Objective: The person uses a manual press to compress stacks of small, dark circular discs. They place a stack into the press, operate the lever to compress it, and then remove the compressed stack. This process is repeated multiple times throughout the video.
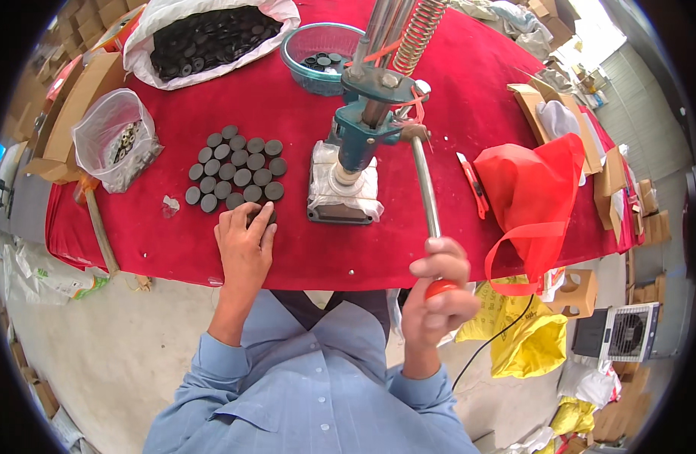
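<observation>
Several dark round discs (242,177) lie in a cluster on the red tablecloth. My left hand (243,240) is at the near edge of this cluster, its fingers curled round one dark disc that they partly hide. To its right stands a teal hand press (355,140) with a tall steel column and a coil spring (420,34). White plastic wraps the press base (340,210). My right hand (441,291) is closed round the red knob (441,287) at the end of the press's steel lever (426,185), which slants down toward me.
At the back are a white sack of black round parts (146,57) and a teal basket (287,60). A plastic-lined tub (87,144) and a hammer (100,227) lie left. On the right are a red box cutter (474,185), a red bag (526,197) and open cardboard boxes (529,106).
</observation>
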Demonstrator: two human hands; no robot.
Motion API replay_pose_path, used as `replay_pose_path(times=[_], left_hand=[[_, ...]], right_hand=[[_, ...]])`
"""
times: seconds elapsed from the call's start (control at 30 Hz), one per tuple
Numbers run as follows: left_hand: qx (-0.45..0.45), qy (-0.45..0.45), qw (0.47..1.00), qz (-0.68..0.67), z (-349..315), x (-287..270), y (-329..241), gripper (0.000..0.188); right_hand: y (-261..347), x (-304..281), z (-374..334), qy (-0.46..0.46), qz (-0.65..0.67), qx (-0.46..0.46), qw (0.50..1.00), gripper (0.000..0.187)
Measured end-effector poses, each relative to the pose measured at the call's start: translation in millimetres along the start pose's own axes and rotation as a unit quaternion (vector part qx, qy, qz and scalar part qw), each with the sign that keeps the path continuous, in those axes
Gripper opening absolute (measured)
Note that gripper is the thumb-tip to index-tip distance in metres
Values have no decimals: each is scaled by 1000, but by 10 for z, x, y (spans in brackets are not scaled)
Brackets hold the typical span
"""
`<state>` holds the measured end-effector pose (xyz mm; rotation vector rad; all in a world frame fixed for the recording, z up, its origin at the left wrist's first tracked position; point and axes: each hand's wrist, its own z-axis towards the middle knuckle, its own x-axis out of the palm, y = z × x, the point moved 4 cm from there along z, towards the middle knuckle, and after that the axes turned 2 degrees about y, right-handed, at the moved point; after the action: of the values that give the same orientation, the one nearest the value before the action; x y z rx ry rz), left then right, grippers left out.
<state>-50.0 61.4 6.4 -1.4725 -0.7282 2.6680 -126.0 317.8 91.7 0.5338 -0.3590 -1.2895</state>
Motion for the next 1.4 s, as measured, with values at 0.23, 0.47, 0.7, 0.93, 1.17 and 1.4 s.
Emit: replay_pose_path(times=[0.23, 0.47, 0.7, 0.93, 1.17, 1.4], left_hand=[[13, -14, 997, -72, 114, -32, -25, 32], [-26, 4, 965, -261, 623, 296, -441, 54], [-13, -17, 941, -337, 752, 525, -603, 62], [0, -23, 957, -291, 792, 668, -611, 74], [51, -53, 972, -224, 788, 527, -501, 59], [28, 5, 997, 66, 722, 318, -75, 33]], right_hand=[[1, -36, 134, 20, 34, -29, 999, 18], [112, -43, 1311, 88, 6, -61, 994, 27], [-8, 58, 1963, 38, -28, 103, 994, 34], [-29, 41, 1914, 78, 6, 20, 997, 33], [90, -23, 1259, 70, 46, -39, 996, 28], [-71, 1, -17, 4, 12, -67, 998, 23]])
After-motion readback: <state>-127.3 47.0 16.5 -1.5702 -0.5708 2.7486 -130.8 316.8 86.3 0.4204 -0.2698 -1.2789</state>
